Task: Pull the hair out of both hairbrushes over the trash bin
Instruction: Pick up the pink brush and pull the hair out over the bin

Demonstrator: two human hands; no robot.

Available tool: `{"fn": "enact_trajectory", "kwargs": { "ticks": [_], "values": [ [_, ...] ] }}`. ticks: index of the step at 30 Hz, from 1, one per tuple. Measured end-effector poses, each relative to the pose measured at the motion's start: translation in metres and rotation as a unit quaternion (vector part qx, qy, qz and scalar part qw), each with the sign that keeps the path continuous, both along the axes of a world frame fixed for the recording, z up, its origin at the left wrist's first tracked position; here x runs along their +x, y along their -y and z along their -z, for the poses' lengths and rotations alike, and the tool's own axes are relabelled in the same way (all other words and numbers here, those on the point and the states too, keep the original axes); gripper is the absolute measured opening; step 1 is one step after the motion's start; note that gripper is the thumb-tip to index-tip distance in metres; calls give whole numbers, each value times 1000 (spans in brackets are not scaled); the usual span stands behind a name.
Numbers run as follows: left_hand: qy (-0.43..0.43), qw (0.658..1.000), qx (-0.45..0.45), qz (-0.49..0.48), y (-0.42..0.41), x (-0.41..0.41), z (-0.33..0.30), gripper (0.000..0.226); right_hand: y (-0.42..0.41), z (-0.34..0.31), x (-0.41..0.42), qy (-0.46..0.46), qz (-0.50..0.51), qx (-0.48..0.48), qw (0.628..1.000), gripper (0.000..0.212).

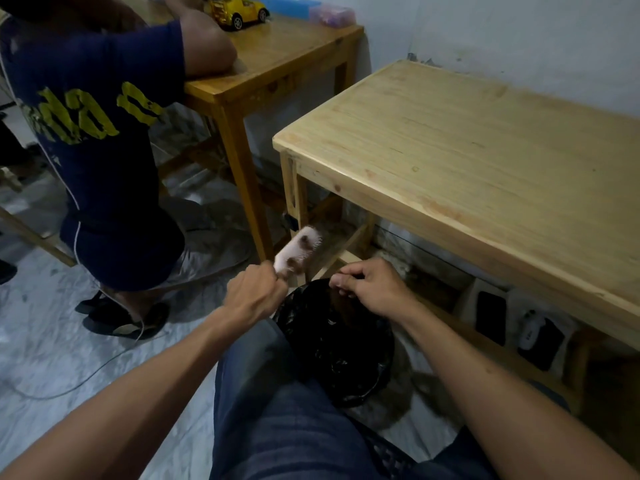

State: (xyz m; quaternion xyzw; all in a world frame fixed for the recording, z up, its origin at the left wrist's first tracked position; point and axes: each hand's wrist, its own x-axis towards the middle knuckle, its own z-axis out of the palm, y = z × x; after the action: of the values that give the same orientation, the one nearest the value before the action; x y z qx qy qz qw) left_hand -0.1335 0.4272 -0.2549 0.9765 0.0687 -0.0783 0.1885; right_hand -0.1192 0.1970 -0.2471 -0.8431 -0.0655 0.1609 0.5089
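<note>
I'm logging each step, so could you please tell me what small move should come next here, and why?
Probably bring the right hand back to the pale pink hairbrush gripped in the left hand: dark tufts still sit among its bristles, and the pinched fingertips hover over the black-lined trash bin.

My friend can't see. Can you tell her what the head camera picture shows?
A person's left hand grips a pale pink hairbrush above a black-lined trash bin, while the right hand pinches its fingertips over the bin. A light wooden table stands beside them.
</note>
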Motion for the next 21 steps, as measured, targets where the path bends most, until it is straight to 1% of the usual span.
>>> {"fn": "enact_trajectory", "kwargs": {
  "ticks": [2,3,6,10,13,15,17,19,21],
  "values": [
    [-21,999,-8,-49,-11,2,6,33,8,-4,-2,4,-4,-8,1000,13],
    [-28,998,-4,-58,-15,2,8,34,12,-3,-1,6,-1,-17,1000,14],
    [-32,999,-5,-27,-18,0,12,33,21,5,3,-26,10,-42,999,13],
    [-8,999,-36,22,-2,-6,11,35,15,20,4,-75,-16,-60,995,14],
    [-1,998,-46,38,11,-10,9,36,11,28,3,-99,-37,-77,991,27],
    [-3,997,-55,49,15,-13,9,34,11,31,5,-113,-52,-86,989,42],
    [-5,997,-58,51,17,-15,9,34,10,32,9,-111,-41,-81,990,55],
    [-1,998,-46,50,17,-16,10,34,9,31,15,-101,3,-45,994,53],
    [-1,997,-41,58,18,-16,10,33,8,25,19,-91,57,-11,994,39]
  ]
}}
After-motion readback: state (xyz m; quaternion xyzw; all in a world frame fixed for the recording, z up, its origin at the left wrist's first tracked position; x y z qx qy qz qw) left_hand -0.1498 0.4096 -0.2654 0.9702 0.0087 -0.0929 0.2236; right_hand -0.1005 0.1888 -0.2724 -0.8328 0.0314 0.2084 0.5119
